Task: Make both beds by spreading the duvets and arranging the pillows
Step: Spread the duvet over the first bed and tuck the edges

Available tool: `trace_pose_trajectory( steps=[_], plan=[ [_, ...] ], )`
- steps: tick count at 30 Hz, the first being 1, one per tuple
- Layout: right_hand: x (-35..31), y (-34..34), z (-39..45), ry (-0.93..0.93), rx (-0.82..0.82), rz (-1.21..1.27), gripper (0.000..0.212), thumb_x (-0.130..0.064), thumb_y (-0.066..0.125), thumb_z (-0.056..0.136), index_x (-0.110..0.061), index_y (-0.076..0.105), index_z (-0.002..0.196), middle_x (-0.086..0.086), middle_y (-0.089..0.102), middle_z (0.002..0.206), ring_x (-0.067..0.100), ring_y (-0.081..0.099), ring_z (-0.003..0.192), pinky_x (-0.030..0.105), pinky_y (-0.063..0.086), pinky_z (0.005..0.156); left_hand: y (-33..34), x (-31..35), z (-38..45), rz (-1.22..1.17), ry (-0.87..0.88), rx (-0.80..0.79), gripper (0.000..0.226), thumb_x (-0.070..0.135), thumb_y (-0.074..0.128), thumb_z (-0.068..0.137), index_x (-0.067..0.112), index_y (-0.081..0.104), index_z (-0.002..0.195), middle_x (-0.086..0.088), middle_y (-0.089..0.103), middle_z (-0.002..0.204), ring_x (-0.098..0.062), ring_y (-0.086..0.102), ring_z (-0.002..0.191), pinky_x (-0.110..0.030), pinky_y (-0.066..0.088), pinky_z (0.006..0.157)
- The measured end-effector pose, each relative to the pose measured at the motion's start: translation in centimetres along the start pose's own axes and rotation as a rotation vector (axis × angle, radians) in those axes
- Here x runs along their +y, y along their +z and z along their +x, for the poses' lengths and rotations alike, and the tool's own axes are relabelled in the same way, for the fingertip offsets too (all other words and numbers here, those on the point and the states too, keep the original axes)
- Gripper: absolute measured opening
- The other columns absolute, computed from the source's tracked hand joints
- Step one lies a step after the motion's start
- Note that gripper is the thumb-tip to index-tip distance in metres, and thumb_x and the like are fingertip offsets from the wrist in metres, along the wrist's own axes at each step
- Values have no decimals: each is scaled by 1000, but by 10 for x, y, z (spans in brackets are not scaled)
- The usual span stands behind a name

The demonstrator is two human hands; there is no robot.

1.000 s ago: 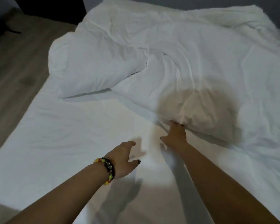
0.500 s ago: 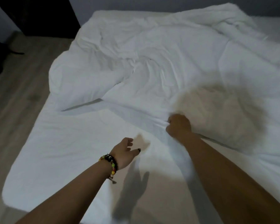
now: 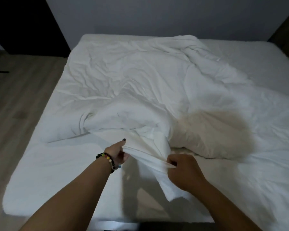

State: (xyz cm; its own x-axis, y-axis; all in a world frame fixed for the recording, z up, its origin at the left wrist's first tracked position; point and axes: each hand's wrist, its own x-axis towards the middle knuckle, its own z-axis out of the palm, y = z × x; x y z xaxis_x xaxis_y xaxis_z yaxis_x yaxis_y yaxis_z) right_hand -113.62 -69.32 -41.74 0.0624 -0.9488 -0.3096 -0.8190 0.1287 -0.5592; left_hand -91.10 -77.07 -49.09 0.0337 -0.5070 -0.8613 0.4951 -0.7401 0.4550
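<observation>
Both arms reach forward and down over the near part of the bed (image 3: 40, 172), forearms bare and nearly straight. The left hand (image 3: 118, 151) is turned with the thumb side up, a dark-painted nail showing at the top, and its fingers are pinched on an edge of the white duvet (image 3: 132, 84); a beaded bracelet (image 3: 108, 160) of dark beads with a few coloured ones circles that wrist. The right hand (image 3: 184, 170) is curled with the knuckles up, closed around the same gathered edge just beside the left, so a taut fold of fabric runs between the two hands and a loose corner hangs below the right hand.

The duvet lies crumpled across the middle and far part of the bed, bunched toward the hands, with the bare white sheet showing near the left and foot. A dim shadow patch falls on the duvet just right of the hands. Wooden floor (image 3: 15, 97) lies to the left. No writing or label can be read anywhere.
</observation>
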Motion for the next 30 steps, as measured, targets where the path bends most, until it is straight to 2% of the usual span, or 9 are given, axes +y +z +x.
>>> trace_pose_trajectory(
  steps=[3, 7, 11, 14, 16, 18, 21, 25, 30],
  plan=[
    [-2, -3, -27, 15, 4, 23, 29, -1, 51, 71, -24, 47, 54, -6, 47, 54, 6, 45, 54, 15, 33, 51, -15, -8, -14, 122, 64, 44, 15, 4, 62, 89, 0, 57, 76, -4, 49, 39, -14, 42, 28, -17, 34, 33],
    [-22, 5, -61, 20, 21, 151, 27, -7, 60, 80, -30, 60, 94, -12, 60, 85, 2, 57, 77, 11, 44, 67, -56, 0, -53, 116, 120, 46, 24, 3, 68, 84, 5, 54, 104, -5, 55, 54, -11, 49, 37, -15, 38, 38],
    [-71, 50, -81, -134, -65, -3, 82, -37, 72, 74, -25, 30, 144, -9, 34, 137, 8, 34, 128, 23, 32, 108, -93, -12, -109, 301, 207, -37, 35, 6, 80, 73, 9, 48, 86, -15, 58, 69, -21, 60, 55, -24, 50, 54],
    [-103, 100, -89, -227, -14, -202, 108, -37, 77, 63, -20, 15, 151, 9, 27, 152, 26, 31, 139, 37, 35, 110, -103, -29, -159, 417, 297, -62, 35, 7, 81, 72, 8, 47, 61, -15, 55, 57, -21, 56, 46, -26, 49, 53],
    [-112, 118, -92, -249, 111, -206, 99, -22, 76, 60, -15, 27, 147, 15, 49, 137, 32, 54, 121, 35, 51, 94, -111, -33, -181, 444, 367, -74, 47, 4, 75, 79, 11, 45, 43, -10, 50, 44, -17, 46, 35, -22, 41, 44],
    [-123, 115, -102, -223, 167, -136, 67, -22, 62, 67, -11, 53, 133, 13, 65, 115, 33, 65, 101, 35, 54, 82, -125, -36, -195, 398, 403, -90, 50, 4, 72, 80, 16, 50, 37, -10, 52, 42, -12, 41, 31, -18, 34, 37],
    [-147, 97, -128, -176, 176, -248, 34, -37, 50, 74, -16, 69, 93, 7, 70, 89, 29, 66, 86, 29, 46, 67, -151, -45, -211, 256, 379, -128, 28, 11, 70, 84, 10, 55, 61, -4, 58, 49, -7, 43, 38, -16, 34, 38],
    [-162, 73, -169, -113, 192, -182, 19, -35, 46, 63, -20, 56, 65, 2, 64, 71, 22, 56, 68, 27, 32, 53, -170, -67, -217, 39, 278, -258, 7, 12, 59, 92, 7, 63, 94, -3, 69, 75, -7, 63, 62, -18, 52, 57],
    [-165, 47, -200, -63, 274, -113, 10, -8, 57, 62, -4, 61, 70, 11, 63, 67, 25, 55, 63, 28, 31, 50, -196, -114, -219, -51, 12, -271, 47, 34, 52, 97, 6, 44, 133, -18, 52, 130, -29, 55, 118, -40, 46, 97]
  ],
)
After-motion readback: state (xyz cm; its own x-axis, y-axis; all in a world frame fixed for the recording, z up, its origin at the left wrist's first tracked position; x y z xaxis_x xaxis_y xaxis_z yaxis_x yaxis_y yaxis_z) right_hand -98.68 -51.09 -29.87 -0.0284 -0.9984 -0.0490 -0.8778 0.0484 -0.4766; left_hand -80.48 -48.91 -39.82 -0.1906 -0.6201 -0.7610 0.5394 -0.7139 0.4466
